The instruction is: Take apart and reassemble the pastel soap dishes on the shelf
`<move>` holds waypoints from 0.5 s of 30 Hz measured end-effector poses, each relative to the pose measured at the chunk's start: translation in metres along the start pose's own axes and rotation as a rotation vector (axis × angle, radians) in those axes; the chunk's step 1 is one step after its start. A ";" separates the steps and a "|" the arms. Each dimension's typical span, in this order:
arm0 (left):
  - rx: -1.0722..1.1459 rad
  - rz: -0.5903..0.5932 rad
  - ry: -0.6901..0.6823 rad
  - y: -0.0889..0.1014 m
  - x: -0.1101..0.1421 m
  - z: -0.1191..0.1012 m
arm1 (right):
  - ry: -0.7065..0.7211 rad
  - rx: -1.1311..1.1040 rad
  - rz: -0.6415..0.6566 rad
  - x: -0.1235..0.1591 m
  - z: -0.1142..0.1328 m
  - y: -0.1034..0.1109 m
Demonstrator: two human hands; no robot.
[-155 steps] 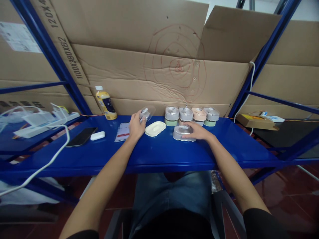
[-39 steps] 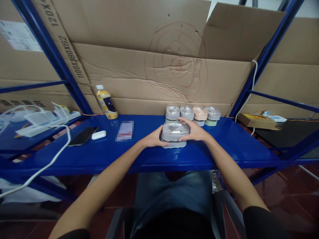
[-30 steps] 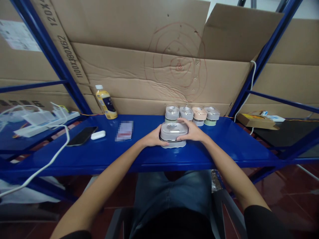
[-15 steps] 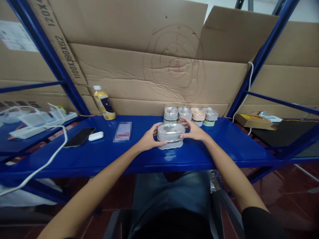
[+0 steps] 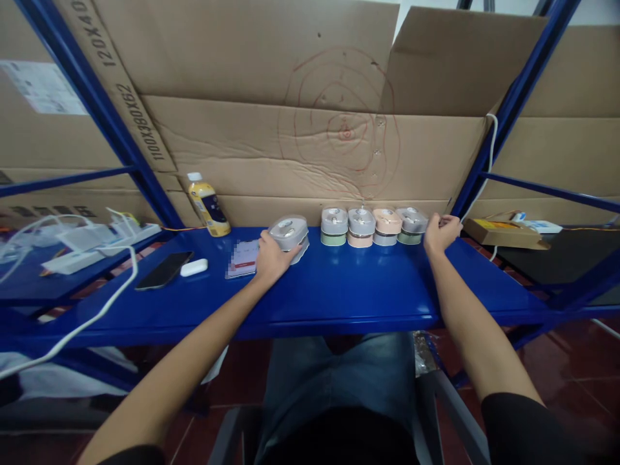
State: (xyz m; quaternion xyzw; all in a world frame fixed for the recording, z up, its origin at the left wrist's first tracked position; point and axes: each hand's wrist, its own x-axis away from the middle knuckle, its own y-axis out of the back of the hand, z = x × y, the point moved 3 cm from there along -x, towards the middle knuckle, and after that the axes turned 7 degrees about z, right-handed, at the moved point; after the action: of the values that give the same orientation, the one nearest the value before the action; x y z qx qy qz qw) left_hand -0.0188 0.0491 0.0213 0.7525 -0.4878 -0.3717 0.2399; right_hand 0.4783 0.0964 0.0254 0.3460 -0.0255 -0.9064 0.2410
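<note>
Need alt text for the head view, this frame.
On a blue shelf, a person's left hand holds a grey-lidded container, while the right hand sits beside the end of a row of four lidded containers. A bottle and a phone lie further left.

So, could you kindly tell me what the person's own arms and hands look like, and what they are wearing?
Short black sleeves end on the upper arms. Below them, the forearms are bare, and neither the left hand nor the right hand wears a glove. No watch or bracelet shows.
</note>
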 end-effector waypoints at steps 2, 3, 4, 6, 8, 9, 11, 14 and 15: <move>-0.053 -0.007 0.071 -0.009 -0.015 -0.011 | -0.120 -0.006 -0.026 -0.009 -0.024 0.000; -0.068 -0.017 0.094 -0.014 -0.022 -0.016 | -0.171 -0.030 -0.018 -0.012 -0.034 -0.002; -0.076 -0.026 0.114 -0.020 -0.028 -0.022 | -0.193 -0.060 0.032 -0.015 -0.041 -0.005; -0.077 -0.040 0.142 -0.030 -0.039 -0.031 | -0.229 -0.125 0.137 -0.018 -0.052 -0.012; -0.059 -0.052 0.151 -0.040 -0.046 -0.038 | -0.244 -0.177 0.224 -0.020 -0.059 -0.020; -0.045 -0.059 0.146 -0.043 -0.047 -0.041 | -0.232 -0.198 0.263 -0.021 -0.061 -0.025; -0.019 -0.065 0.123 -0.047 -0.048 -0.043 | -0.193 -0.227 0.329 -0.022 -0.063 -0.033; 0.018 -0.038 0.075 -0.048 -0.046 -0.039 | -0.150 -0.242 0.401 -0.021 -0.065 -0.042; 0.033 -0.026 0.060 -0.048 -0.046 -0.037 | -0.145 -0.242 0.418 -0.021 -0.065 -0.044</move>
State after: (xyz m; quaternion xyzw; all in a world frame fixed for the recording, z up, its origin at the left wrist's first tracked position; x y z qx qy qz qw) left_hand 0.0255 0.1104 0.0243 0.7735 -0.4764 -0.3442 0.2372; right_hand 0.5152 0.1524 -0.0204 0.2361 -0.0051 -0.8559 0.4601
